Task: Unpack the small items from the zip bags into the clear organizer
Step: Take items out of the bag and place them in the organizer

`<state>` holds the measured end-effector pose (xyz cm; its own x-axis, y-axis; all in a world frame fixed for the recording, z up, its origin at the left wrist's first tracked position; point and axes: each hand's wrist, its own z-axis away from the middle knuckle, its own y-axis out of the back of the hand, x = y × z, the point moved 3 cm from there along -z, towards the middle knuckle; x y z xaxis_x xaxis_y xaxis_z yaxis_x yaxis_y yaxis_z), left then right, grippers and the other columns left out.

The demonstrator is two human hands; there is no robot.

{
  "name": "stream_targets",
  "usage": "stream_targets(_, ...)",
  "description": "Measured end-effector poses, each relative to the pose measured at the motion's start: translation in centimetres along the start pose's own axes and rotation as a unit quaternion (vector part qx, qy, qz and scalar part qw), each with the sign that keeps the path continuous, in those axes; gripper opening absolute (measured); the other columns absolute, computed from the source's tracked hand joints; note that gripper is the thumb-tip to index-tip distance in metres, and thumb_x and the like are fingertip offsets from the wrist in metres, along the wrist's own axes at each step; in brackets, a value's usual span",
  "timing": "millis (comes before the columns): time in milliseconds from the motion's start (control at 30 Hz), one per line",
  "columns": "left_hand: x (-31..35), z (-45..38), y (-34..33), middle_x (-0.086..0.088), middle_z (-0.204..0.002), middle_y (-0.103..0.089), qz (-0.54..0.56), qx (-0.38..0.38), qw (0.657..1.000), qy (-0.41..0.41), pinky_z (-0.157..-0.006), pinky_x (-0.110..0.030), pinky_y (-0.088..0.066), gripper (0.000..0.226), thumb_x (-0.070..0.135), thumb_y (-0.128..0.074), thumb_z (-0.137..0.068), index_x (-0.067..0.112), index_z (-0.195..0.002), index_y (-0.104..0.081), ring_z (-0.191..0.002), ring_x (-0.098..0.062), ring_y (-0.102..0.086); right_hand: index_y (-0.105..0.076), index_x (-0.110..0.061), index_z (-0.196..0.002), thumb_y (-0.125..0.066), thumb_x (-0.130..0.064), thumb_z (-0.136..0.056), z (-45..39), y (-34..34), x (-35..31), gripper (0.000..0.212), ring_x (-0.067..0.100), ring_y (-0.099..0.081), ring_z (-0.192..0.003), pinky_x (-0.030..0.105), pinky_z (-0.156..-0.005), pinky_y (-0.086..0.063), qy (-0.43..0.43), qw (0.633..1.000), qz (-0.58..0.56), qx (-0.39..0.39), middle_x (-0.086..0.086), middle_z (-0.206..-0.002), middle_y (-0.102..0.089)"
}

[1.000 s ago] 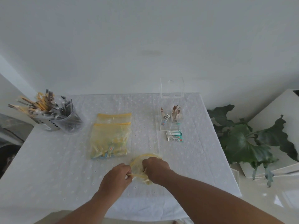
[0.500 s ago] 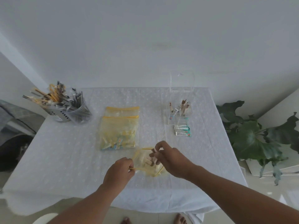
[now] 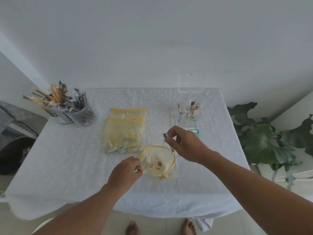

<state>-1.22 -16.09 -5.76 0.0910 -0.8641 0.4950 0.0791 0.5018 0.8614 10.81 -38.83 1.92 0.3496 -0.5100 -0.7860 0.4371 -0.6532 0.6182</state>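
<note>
Head view: left hand pinches open yellow-rimmed clear zip bag; right hand above pinches small brown-tipped item.

Two bare forearms without sleeves, left hand and right hand ungloved, no rings or watch visible, two bare feet below

On the white eyelet tablecloth, two stacked yellow-zippered plastic bags lie between the perforated metal utensil holder at left and the clear acrylic organizer at right.
</note>
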Motion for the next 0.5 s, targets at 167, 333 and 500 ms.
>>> stream_targets(167, 0.7, -0.1, -0.1, 0.008, -0.075, -0.057, 0.009, -0.004, 1.0, -0.009, -0.057, -0.031, -0.051, 0.014, 0.024, -0.075, -0.082, 0.021, -0.075, -0.063, -0.067, -0.012, -0.058, -0.064, -0.03, -0.104, -0.046, -0.046, -0.101, -0.1, -7.2, 1.6, 0.025, 0.024, -0.066, -0.084, 0.034, -0.07, -0.051, -0.07, 0.947, 0.278, -0.147, -0.002, -0.097, -0.069)
stream_targets(333, 0.7, 0.1, -0.9, 0.009, -0.074, -0.053, -0.001, -0.004, 1.0, -0.013, -0.055, -0.031, -0.05, 0.014, 0.019, -0.074, -0.083, 0.019, -0.075, -0.062, -0.065, -0.014, -0.058, -0.071, -0.023, -0.113, -0.057, -0.029, -0.095, -1.0, -11.0, 2.4, 0.023, 0.03, -0.068, -0.1, 0.034, -0.076, -0.047, -0.156, 0.915, 0.331, -0.169, 0.005, -0.108, -0.068)
stream_targets(500, 0.3, 0.8, -1.6, 0.009, -0.074, -0.052, -0.006, -0.014, 1.0, 0.007, -0.055, -0.026, -0.047, 0.014, 0.023, -0.071, -0.085, 0.019, -0.076, -0.062, -0.066, -0.014, -0.058, -0.07, -0.019, -0.112, -0.058, -0.018, -0.096, -0.7, -13.3, 3.0, 0.02, 0.029, -0.067, -0.107, 0.034, -0.076, -0.044, -0.157, 0.902, 0.368, -0.161, 0.005, -0.114, -0.068)
